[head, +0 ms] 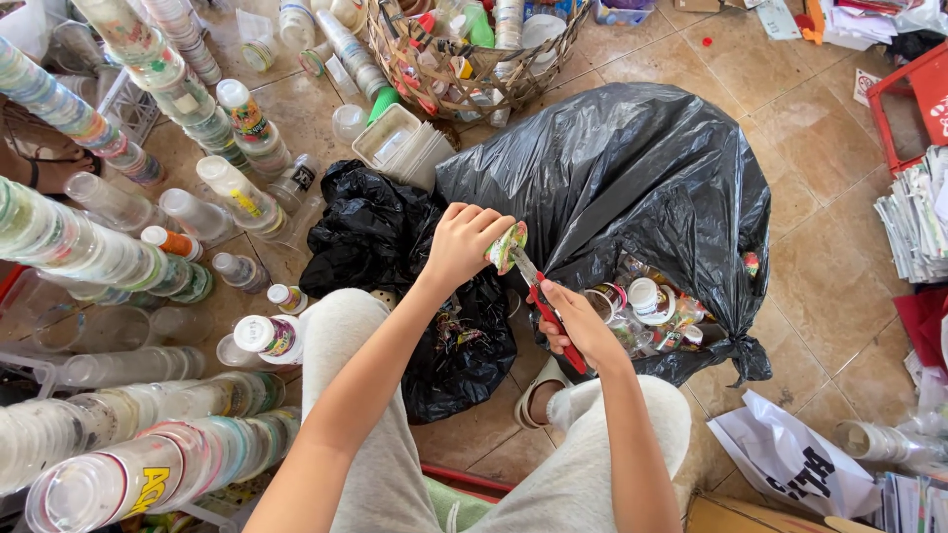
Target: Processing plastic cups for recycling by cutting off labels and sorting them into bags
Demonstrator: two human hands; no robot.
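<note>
My left hand (464,244) grips a small plastic cup with a coloured label (508,247), held over the gap between two black bags. My right hand (580,326) holds red-handled scissors (546,308), whose blades reach up to the cup's label. Below the hands, the large black rubbish bag (632,178) lies open with several labelled cups and bottles (647,301) showing in its mouth. A smaller crumpled black bag (380,237) lies to the left under my left forearm. My knees in grey trousers frame the bottom of the view.
Long stacks of nested clear cups (118,464) and loose plastic bottles (237,192) fill the left side. A wicker basket (474,59) of containers stands at the top. Stacked papers (913,222) and a red crate (913,99) sit on the right; a white plastic bag (790,459) lies lower right.
</note>
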